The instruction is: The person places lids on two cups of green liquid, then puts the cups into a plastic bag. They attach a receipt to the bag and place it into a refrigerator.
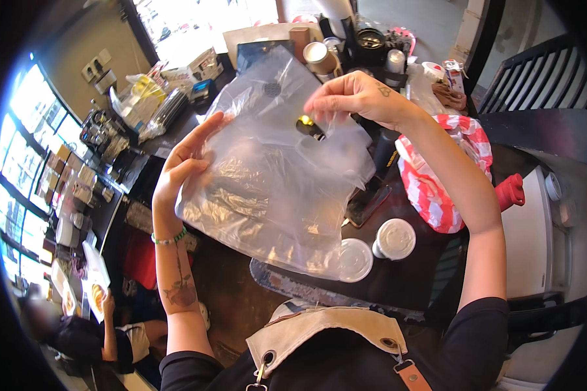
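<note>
A clear plastic bag (274, 181) is spread out above a dark table (420, 288). My left hand (188, 151) grips its left edge, the thumb lying in front and some fingers seen through the film. At the bag's upper right, my right hand (359, 97) has its fingers curled together; they are blurred, so whether they pinch the film is unclear. Just below those fingertips, a dark oval spot (310, 127) with a yellow glint shows in the bag. A round lidded cup (354, 260) touches the bag's lower right corner, beside another white-lidded cup (396, 238).
A red-and-white checked plastic bag (428, 190) lies under my right forearm. Near it is a dark phone-like object (369, 205). Cups (317, 53) and boxes (195, 68) crowd the far side. At left, a person (80, 337) holds an open food container (97, 288).
</note>
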`<state>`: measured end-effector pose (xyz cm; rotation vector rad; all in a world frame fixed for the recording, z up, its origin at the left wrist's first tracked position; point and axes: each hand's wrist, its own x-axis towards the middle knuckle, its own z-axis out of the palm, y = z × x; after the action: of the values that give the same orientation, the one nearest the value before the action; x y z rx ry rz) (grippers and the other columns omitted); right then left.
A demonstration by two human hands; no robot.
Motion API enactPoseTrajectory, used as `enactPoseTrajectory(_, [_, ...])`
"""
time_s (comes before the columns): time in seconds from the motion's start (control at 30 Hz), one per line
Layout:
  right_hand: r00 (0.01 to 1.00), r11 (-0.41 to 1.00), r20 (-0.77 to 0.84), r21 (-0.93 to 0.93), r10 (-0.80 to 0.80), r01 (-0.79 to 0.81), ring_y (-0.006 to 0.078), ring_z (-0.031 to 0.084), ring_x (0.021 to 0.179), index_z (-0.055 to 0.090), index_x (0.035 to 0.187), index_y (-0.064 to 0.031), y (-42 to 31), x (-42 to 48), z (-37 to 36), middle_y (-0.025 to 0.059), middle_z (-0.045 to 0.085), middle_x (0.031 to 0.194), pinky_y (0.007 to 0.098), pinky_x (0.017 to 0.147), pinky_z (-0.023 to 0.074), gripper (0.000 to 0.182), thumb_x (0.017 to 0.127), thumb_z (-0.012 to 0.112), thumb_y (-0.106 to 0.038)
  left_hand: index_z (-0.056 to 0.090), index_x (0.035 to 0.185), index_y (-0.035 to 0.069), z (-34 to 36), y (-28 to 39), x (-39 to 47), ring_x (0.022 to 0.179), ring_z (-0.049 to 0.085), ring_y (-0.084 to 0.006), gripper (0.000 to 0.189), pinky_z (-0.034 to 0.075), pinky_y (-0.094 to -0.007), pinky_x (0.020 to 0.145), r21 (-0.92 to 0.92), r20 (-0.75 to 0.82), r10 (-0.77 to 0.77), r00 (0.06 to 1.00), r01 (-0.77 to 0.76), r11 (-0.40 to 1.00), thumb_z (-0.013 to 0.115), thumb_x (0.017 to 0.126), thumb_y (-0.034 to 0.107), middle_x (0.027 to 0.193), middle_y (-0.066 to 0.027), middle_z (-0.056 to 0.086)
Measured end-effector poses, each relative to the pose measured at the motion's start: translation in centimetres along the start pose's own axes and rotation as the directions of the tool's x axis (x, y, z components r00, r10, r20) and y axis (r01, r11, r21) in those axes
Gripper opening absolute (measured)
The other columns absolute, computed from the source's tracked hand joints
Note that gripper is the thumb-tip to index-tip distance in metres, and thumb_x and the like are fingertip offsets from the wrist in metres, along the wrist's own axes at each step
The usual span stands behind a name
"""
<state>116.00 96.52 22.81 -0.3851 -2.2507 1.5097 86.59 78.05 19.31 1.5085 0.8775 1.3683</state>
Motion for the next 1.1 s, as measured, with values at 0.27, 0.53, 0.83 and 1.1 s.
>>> enactPoseTrajectory(0.27, [0.992, 0.999, -0.128, -0.039, -0.021, 0.016, 0.0054, 0.054, 0.054, 0.062, 0.072, -0.0022, -0.6, 3.1, 16.7, 0.0021, 0.063, 0.067, 0.0201, 0.051, 0.0432, 0.025, 0.079, 0.079, -0.019, 0.064, 0.109, 0.001, -0.1, -2.1, -9.6, 0.089, 0.063, -0.014, 0.032, 0.049, -0.0271, 0.08, 0.365, -0.535, -0.047, 0.844, 0.281, 0.887, 0.063, 0.092, 0.029, 0.1, -0.006, 0.066])
enactPoseTrajectory(0.53, [0.972, 0.918, 0.091, 0.321, 0.215, -0.233, 0.009, 0.061, 0.064, 0.061, 0.084, -0.0036, 1.7, 3.5, 27.6, 0.0034, 0.064, 0.073, 0.0215, 0.057, 0.0466, 0.021, 0.087, 0.071, -0.022, 0.061, 0.099, 0.009, 0.3, -6.3, -19.2, 0.088, 0.063, -0.016, 0.013, 0.052, -0.0375, 0.084, -0.847, -0.432, -0.479, 0.764, -0.16, 0.507, 0.053, 0.098, 0.019, 0.089, -0.0026, 0.064])
enactPoseTrajectory(0.83, [0.901, 0.654, 0.162, 0.638, 0.402, -0.407, 0.0047, 0.04, 0.053, 0.065, 0.095, -0.0009, 4.3, 0.6, 26.8, -0.0055, 0.044, 0.059, 0.0219, 0.05, 0.034, 0.023, 0.092, 0.063, -0.023, 0.051, 0.101, 0.008, -1.7, -9.7, -27.7, 0.073, 0.052, -0.0125, 0.019, 0.048, -0.0301, 0.07, -0.872, -0.356, -0.464, 0.811, -0.11, 0.477, 0.046, 0.096, 0.025, 0.082, 0.0, 0.053])
enactPoseTrajectory(1.1, [0.847, 0.665, 0.247, 0.531, 0.471, -0.525, 0.0117, 0.06, 0.057, 0.063, 0.087, -0.0059, 3.9, -0.5, 31.9, -0.0004, 0.054, 0.062, 0.0248, 0.053, 0.0483, 0.026, 0.094, 0.06, -0.031, 0.062, 0.103, 0.01, 2.1, -3.8, -27.3, 0.14, 0.022, -0.0405, 0.031, 0.022, -0.0517, 0.111, 0.86, -0.317, 0.309, 0.897, 0.135, 0.491, 0.072, 0.074, 0.007, 0.15, -0.0191, 0.029])
